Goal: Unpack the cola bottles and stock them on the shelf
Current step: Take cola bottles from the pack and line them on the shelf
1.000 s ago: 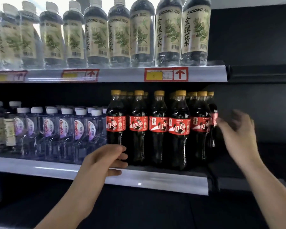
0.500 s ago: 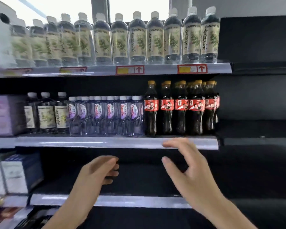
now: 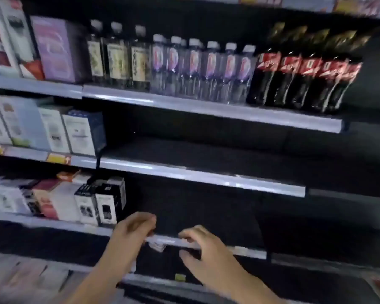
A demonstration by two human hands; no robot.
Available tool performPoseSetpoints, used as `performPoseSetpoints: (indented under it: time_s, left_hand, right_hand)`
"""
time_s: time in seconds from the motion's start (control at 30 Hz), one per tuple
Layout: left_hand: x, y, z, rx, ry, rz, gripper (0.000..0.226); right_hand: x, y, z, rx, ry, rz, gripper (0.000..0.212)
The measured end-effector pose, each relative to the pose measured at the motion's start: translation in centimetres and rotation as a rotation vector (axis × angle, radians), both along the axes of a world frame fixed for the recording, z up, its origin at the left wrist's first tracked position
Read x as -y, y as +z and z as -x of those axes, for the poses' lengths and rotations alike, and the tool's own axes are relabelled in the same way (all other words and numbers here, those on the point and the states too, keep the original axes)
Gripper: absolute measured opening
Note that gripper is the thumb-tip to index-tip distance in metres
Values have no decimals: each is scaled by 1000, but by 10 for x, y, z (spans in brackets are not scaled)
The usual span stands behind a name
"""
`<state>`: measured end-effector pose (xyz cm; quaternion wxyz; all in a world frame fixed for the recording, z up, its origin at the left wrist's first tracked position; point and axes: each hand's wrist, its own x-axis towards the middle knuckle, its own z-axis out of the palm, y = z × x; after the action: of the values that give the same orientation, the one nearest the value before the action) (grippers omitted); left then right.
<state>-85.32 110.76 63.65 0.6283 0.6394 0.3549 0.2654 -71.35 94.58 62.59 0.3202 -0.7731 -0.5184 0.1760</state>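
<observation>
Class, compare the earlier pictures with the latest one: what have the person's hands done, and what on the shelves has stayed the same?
Both hands have come down from the cola bottles: the left hand and right hand are now low in front of a lower shelf edge, fingers loosely curled, holding nothing. The view has tilted downward too. The cola bottles stand in the same row beside the clear water bottles.

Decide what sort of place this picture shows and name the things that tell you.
Most likely a shop aisle: tiered shelves with price-tag rails, rows of identical cola bottles and water bottles facing front, and boxed goods beside them.
</observation>
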Motion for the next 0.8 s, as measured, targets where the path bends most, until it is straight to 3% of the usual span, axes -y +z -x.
performPoseSetpoints:
  time_s: [0.13,0.23,0.4,0.53,0.7,0.8]
  left_hand:
    - [-5,-102,36,-103,61,112,13]
    - [-5,-193,65,-188,131,163,19]
    - [-13,-338,89,-332,145,204,4]
    - [-7,-466,96,-454,171,210,11]
    - [22,-629,98,-647,53,163,22]
    - [37,-706,90,-717,-53,181,12]
  right_hand:
    - [-15,-102,21,-77,15,233,40]
    - [-22,-194,39,-102,37,321,40]
    - [-28,-339,51,-112,44,524,42]
    - [-25,-472,65,-145,85,714,44]
    - [-24,-646,98,-287,116,880,51]
    - [-24,-732,116,-408,36,871,50]
